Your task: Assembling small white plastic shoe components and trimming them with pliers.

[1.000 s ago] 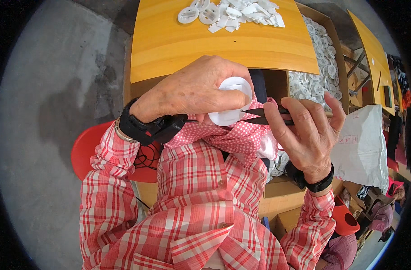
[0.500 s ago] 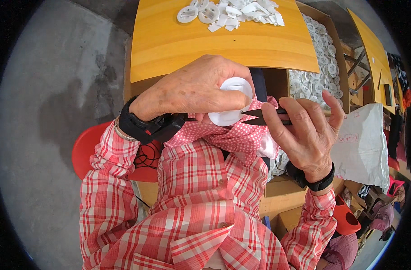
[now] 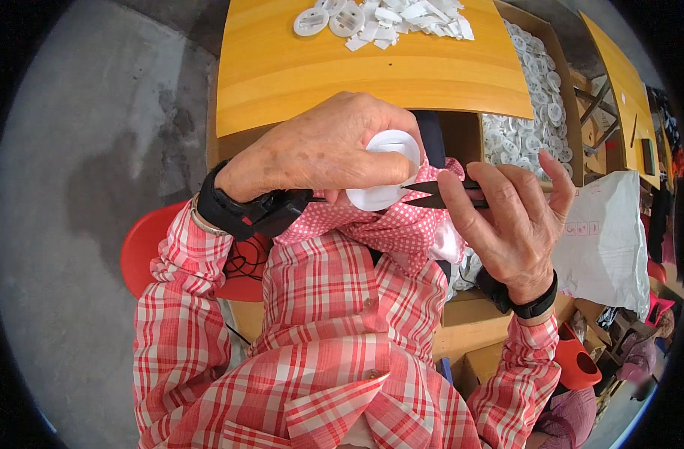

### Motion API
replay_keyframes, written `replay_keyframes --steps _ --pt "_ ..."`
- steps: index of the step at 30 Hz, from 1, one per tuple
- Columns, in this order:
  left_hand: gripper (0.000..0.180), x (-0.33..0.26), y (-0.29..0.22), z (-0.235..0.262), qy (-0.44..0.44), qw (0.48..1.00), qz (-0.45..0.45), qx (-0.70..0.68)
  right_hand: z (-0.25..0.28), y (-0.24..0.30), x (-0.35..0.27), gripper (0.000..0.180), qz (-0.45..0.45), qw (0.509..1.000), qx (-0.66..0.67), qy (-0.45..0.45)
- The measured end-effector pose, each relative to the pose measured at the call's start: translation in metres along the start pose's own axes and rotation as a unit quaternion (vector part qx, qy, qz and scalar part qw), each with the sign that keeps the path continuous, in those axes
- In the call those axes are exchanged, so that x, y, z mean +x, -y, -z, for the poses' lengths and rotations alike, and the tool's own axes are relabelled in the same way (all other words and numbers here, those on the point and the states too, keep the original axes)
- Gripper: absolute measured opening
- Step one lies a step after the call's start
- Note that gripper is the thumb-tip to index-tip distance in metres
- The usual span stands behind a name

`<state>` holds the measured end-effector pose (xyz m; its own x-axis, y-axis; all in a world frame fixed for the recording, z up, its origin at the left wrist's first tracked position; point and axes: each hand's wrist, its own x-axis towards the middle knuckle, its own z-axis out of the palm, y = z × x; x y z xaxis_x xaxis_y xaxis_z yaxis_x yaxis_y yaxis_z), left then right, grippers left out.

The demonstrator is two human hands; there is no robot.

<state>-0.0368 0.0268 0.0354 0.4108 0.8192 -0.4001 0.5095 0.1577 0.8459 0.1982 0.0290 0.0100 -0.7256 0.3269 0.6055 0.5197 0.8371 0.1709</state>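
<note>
Two bare hands are near each other above the lap. The left hand (image 3: 319, 153) is closed on a white round piece (image 3: 379, 197), before the near edge of the yellow table (image 3: 319, 75); its thumb lies across this piece, and I cannot tell how the hidden fingers bend. The right hand (image 3: 510, 217) is bent around a dark pointed tool (image 3: 432, 200), its outermost finger raised. The tool's two tips stand slightly apart, beside the piece. White scraps (image 3: 424, 19) lie on the table.
</note>
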Motion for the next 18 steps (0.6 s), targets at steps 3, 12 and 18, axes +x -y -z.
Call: replay_keyframes --steps 3,12,18 --pt "0.028 0.0019 0.0079 0.0003 -0.005 0.999 -0.042 0.004 0.0 0.0 0.0012 0.025 0.003 1.0 0.002 -0.002" --pt "0.028 0.0043 0.0086 0.0003 0.008 0.999 -0.03 0.016 0.0004 -0.0012 0.0013 0.028 0.006 1.0 0.018 0.008" --pt "0.029 0.0031 0.0113 0.0019 0.009 0.998 -0.052 0.039 -0.0017 -0.0061 0.0019 0.036 0.026 0.994 0.093 0.049"
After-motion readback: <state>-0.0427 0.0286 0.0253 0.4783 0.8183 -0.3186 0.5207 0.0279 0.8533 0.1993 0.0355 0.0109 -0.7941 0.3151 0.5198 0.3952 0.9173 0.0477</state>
